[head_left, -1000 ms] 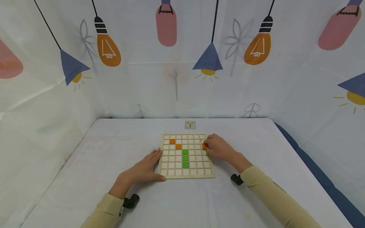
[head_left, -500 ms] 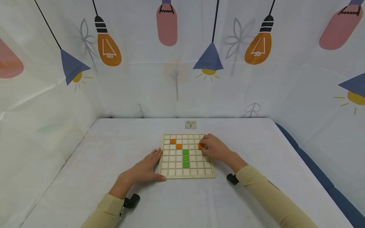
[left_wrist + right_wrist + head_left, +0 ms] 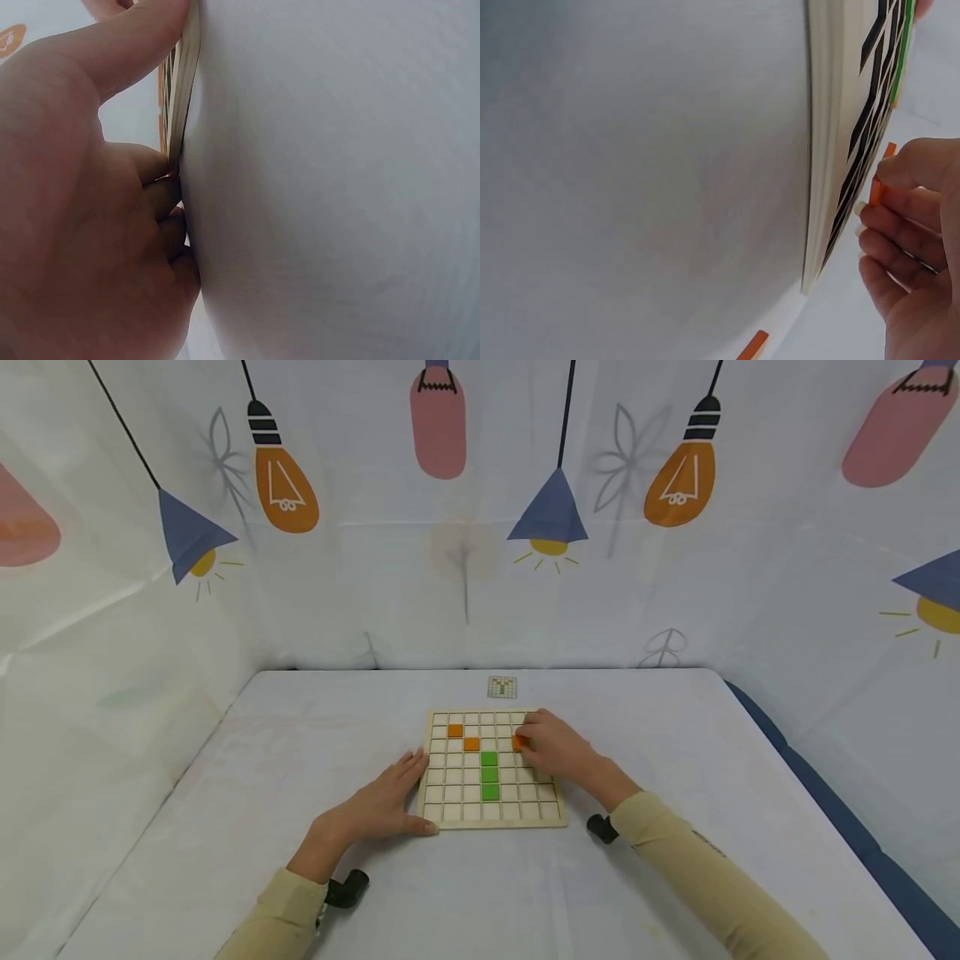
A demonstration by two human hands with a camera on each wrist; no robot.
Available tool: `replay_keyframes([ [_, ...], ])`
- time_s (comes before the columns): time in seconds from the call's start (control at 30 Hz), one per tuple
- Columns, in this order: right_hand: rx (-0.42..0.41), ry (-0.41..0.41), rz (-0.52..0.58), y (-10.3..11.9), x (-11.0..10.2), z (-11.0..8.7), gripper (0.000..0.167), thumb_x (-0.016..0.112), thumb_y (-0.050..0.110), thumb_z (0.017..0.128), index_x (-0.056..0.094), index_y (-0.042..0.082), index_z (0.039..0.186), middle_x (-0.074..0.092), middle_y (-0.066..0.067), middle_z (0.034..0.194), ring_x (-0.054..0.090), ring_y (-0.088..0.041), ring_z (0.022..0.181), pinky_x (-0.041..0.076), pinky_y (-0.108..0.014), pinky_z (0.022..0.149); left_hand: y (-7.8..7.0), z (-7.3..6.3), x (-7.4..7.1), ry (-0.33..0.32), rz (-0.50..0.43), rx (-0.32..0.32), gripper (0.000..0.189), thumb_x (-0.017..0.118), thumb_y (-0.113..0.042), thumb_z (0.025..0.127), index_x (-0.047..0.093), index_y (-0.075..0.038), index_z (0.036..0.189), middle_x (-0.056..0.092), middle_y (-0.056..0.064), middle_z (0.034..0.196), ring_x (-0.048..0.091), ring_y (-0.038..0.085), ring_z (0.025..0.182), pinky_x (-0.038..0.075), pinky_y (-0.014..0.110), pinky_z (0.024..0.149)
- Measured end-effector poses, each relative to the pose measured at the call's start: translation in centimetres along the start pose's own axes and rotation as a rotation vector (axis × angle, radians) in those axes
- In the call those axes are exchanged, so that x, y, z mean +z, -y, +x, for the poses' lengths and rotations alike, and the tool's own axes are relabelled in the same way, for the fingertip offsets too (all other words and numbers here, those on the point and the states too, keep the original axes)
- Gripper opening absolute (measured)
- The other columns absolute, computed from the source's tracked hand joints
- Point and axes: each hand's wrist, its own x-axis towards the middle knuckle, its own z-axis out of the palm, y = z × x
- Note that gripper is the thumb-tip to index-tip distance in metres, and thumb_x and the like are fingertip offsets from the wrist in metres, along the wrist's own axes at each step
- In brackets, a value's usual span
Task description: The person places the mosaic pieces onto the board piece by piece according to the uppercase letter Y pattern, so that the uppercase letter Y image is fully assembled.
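Note:
My right hand [image 3: 557, 745] pinches an orange tile [image 3: 517, 743] between thumb and fingers over the right part of the gridded wooden board [image 3: 491, 825]. In the right wrist view this orange tile [image 3: 876, 192] shows edge-on between thumb and index finger, close above the grid. My left hand [image 3: 381, 797] rests against the board's left side, fingers along the edge and thumb at the front left corner. In the left wrist view the thumb [image 3: 127, 49] lies by the board's edge [image 3: 183, 90]. Two orange tiles [image 3: 471, 744] sit diagonally, above a column of green tiles [image 3: 490, 774].
A small pattern card [image 3: 502, 687] lies on the white table [image 3: 337, 727] behind the board. An orange piece [image 3: 753, 346] shows at the bottom of the right wrist view. A printed white curtain [image 3: 465, 568] hangs behind the table.
My right hand has slid left over the board with the orange tile, away from the right rim. The left hand stays in place.

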Motion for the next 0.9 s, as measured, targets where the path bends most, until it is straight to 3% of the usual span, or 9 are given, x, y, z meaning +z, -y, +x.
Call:
replay_keyframes([
  [0.33,-0.064,-0.044,-0.013,0.7,0.5,0.7,0.017,0.068,0.010,0.090,0.076,0.006,0.105,0.066,-0.003,0.096,0.057,-0.019,0.092,0.053,-0.034,0.084,-0.1,0.0,0.0,-0.001,-0.006,-0.006,0.115,0.078,-0.057,0.078,0.014,-0.008,0.160,0.012,0.009,0.169,0.008,0.033,0.157,0.020,0.056,0.124],
  [0.9,-0.049,-0.002,-0.029,0.9,0.8,1.3,0.018,0.066,0.012,0.092,0.075,0.006,0.106,0.063,-0.003,0.096,0.051,-0.017,0.089,0.049,-0.032,0.080,-0.1,0.1,0.0,-0.008,-0.018,0.003,0.115,0.078,-0.056,0.078,0.015,-0.007,0.160,0.012,0.009,0.169,0.008,0.033,0.157,0.020,0.057,0.123],
])
